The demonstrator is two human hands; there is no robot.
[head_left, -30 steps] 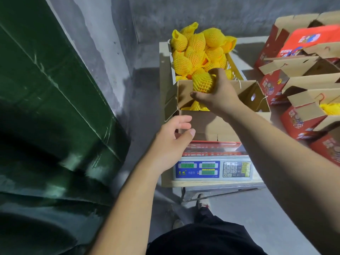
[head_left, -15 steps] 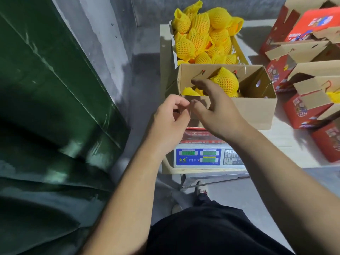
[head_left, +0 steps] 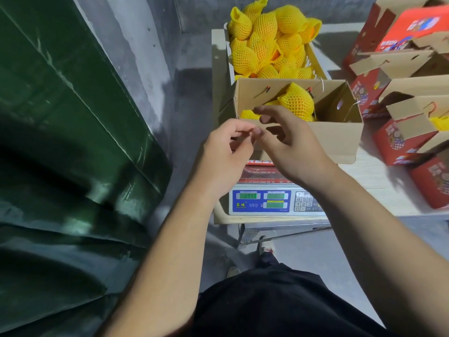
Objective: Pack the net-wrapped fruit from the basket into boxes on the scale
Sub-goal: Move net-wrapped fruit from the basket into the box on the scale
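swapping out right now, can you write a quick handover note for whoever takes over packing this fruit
Left hand: fingers curled, fingertips together, no fruit in it.
Right hand: open, empty, in front of the box's near wall.
Open cardboard box sits on the scale; one net-wrapped fruit shows on top inside, with more yellow netting below it.
Basket behind the box is heaped with wrapped fruit.
Done: some fruit is in this box.
Left: keep filling from the basket, watching the scale reading, which is too blurred to read here.

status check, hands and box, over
Left hand and right hand hold no fruit, fingertips meeting before the box. Netted fruit inside, box on scale. Nothing blocking.
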